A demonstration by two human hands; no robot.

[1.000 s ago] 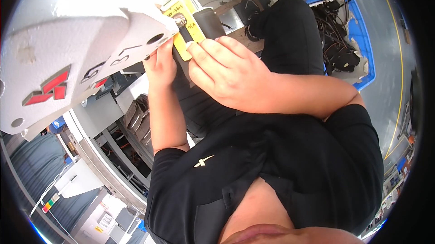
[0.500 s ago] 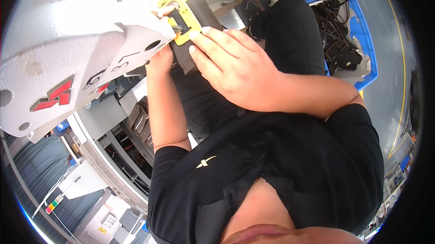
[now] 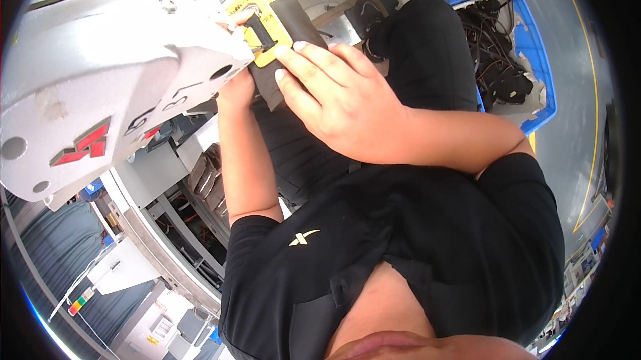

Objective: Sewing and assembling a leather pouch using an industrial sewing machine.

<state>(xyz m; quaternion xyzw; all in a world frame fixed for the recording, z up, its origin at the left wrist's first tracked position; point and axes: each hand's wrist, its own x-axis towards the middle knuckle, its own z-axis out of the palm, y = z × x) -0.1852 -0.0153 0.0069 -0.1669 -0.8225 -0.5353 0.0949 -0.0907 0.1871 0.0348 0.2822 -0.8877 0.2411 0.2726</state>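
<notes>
A flat yellow plate [image 3: 272, 21] with handwriting and a cut-out lies beside the white machine head [image 3: 127, 73], which looks like a sewing machine. A short black strip [image 3: 260, 33] sits in the cut-out. My right hand [image 3: 347, 103] lies flat, fingers stretched and a little apart, with fingertips at the plate's near right edge. My left hand [image 3: 237, 89] reaches up behind the machine head, which hides most of it. A few of its fingertips show by the black strip; their grip is hidden. Under the plate is a dark grey rounded surface [image 3: 297, 19].
On the right stands a blue crate [image 3: 544, 66] of dark parts and cables. My black-trousered leg [image 3: 434, 53] is beside it. A metal frame [image 3: 163, 226] and brown wrapped bundle [image 3: 205, 180] are at lower left. A yellow line [image 3: 596, 106] marks the grey floor.
The yellow plate and black strip have shifted slightly down and left, with the strip lying a little differently in the cut-out. My right hand has moved slightly left with its fingers still at the edge.
</notes>
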